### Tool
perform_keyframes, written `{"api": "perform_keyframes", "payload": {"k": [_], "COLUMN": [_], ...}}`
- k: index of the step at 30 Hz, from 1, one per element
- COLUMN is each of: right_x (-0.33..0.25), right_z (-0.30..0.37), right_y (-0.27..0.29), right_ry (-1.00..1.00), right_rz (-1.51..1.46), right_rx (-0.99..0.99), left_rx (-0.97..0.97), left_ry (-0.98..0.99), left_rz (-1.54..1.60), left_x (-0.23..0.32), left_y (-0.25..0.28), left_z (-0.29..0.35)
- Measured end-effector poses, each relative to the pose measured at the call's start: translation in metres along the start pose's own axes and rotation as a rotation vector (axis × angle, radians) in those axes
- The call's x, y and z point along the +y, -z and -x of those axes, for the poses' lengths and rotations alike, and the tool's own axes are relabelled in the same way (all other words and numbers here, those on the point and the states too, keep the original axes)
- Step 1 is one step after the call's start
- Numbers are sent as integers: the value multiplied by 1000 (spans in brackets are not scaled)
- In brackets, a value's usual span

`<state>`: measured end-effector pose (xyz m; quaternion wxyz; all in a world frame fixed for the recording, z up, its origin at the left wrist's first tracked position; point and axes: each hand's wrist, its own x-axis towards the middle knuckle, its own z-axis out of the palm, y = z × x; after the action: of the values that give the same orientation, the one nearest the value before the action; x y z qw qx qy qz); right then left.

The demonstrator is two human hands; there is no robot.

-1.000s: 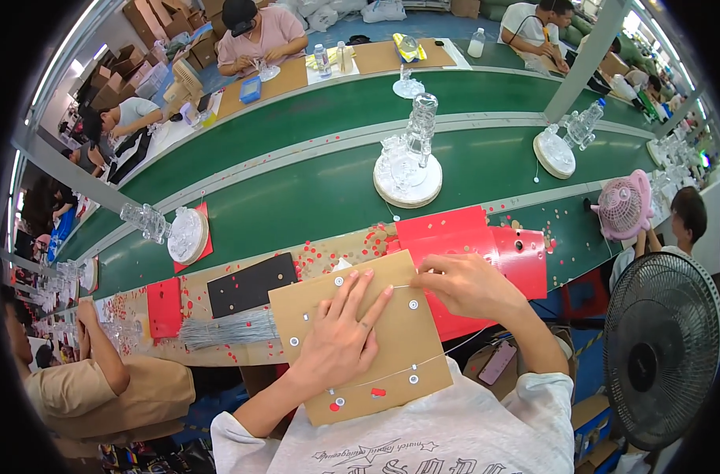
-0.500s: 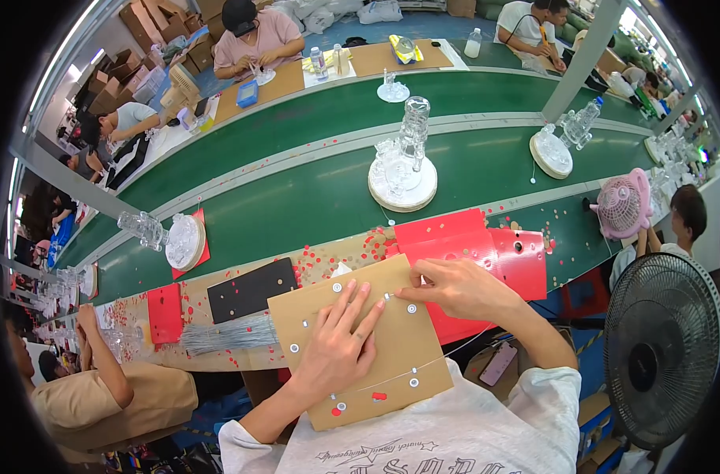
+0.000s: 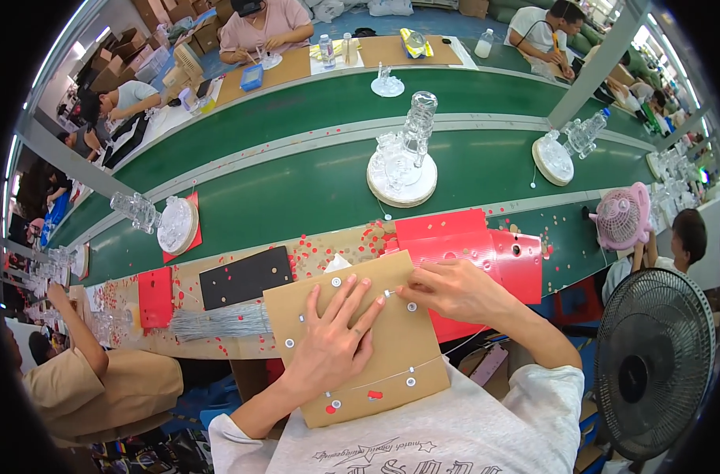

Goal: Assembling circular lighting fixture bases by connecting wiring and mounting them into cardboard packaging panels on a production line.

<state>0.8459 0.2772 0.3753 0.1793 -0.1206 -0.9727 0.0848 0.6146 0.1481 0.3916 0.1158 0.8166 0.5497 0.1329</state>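
A tan cardboard panel [image 3: 391,336] rests tilted on my lap against the table edge. White ring-shaped washers [image 3: 411,382] and short wire pieces dot its face, and a thin wire runs across its lower part. My left hand [image 3: 334,332] lies flat on the panel with fingers spread. At the panel's upper right, the thumb and fingertips of my right hand [image 3: 454,291] pinch a short end of thin wire [image 3: 389,293] sticking out of the board, next to a washer. The fingers partly hide the wire.
Left of the panel lie a bundle of silvery wires [image 3: 218,322], a black sheet [image 3: 245,278] and a red sheet [image 3: 155,297]. Red folded plastic board [image 3: 447,229] lies behind my right hand. Glassware on round bases [image 3: 402,174] stands on the green conveyor [image 3: 297,189]. A black fan [image 3: 652,363] stands right.
My right fingers have closed more tightly at the wire end. My left hand stays flat on the panel. The view has shifted slightly, and a co-worker's arm at left has moved.
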Motion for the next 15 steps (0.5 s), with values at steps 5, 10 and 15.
{"api": "perform_keyframes", "payload": {"k": [5, 10, 15], "right_x": [-9, 3, -12], "right_z": [-8, 3, 1], "right_y": [2, 3, -3], "right_ry": [41, -6, 107], "right_rz": [89, -46, 283], "right_rx": [-24, 13, 20], "left_rx": [-10, 50, 50], "left_ry": [-25, 46, 31], "left_rz": [9, 192, 163], "left_x": [0, -1, 4], "left_y": [-2, -4, 1], "left_z": [-1, 0, -11]}}
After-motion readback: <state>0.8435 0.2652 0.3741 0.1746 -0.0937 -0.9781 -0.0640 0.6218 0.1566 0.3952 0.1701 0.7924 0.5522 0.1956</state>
